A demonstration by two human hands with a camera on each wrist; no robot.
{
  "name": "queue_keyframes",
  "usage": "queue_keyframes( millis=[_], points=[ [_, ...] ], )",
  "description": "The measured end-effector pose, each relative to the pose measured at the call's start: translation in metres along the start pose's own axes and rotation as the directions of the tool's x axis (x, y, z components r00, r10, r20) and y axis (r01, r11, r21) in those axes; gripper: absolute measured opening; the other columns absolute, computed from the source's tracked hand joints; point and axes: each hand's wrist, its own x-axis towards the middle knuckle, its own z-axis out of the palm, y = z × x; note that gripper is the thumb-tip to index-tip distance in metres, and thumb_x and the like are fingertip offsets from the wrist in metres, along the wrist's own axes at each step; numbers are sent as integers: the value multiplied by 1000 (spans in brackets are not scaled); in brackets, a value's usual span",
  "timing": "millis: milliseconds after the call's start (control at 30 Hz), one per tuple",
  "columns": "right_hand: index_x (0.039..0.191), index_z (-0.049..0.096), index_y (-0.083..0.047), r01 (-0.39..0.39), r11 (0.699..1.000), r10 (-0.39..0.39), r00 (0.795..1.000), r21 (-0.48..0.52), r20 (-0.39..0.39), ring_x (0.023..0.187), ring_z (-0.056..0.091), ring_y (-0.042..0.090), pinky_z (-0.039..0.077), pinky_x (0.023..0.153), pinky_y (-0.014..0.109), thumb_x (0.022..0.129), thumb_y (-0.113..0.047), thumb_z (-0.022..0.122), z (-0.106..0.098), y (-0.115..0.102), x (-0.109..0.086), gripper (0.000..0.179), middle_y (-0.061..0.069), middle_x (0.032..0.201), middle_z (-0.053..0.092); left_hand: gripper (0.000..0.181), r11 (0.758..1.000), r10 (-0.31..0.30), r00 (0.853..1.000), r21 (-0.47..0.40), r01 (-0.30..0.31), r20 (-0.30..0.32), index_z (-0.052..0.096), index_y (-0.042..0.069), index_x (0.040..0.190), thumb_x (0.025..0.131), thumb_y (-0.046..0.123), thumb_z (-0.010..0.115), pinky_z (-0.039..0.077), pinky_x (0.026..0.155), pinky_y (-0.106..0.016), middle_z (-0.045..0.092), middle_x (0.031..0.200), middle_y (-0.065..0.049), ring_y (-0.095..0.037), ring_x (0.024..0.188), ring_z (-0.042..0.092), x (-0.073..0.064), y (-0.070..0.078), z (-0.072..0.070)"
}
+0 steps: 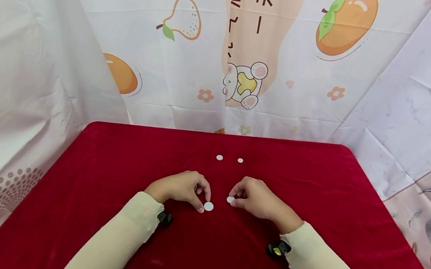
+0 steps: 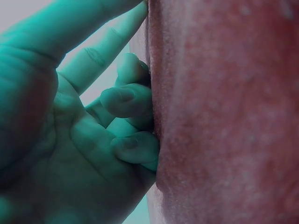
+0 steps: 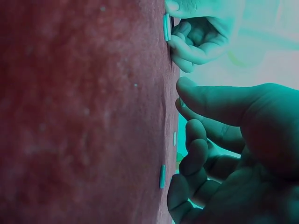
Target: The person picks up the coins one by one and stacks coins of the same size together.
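Observation:
My left hand (image 1: 187, 188) rests low on the red cloth, its thumb and index fingertips at the edges of a white disc (image 1: 208, 206). The right wrist view shows that disc (image 3: 167, 27) side-on between them. In the left wrist view the other fingers are curled and the disc is hidden. Opposite, my right hand (image 1: 259, 199) pinches a smaller white disc (image 1: 230, 199) between thumb and index finger; only a sliver shows in the right wrist view. Farther back, two more white discs lie side by side, a left one (image 1: 219, 157) and a smaller right one (image 1: 240, 160).
The red cloth (image 1: 146, 152) covers the table up to its back edge. A patterned white curtain (image 1: 182, 78) hangs behind, with more curtains at both sides. Each wrist wears a small black camera, one left (image 1: 164, 218) and one right (image 1: 278, 249).

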Motion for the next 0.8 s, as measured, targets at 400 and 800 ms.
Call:
queue_keyframes(
  millis=[400,800],
  points=[
    [92,78,-20,25,1000,-25,1000,-17,4,82,57,11,51,73,26,88,-15,83,4,-1,-13,8,-5,91,64,21,1000,-3,1000,4,3,-2,77,27,87,76,19,94,43,62,-28,56,77,0,-14,73,49,-1,1,0],
    [92,78,-21,67,997,-67,998,-42,14,79,55,8,50,72,24,88,-16,83,7,0,-21,8,-6,89,62,21,1000,-4,1000,-3,4,-1,77,27,86,76,20,94,44,63,-28,57,78,-1,-14,72,49,-1,1,0]
  ],
)
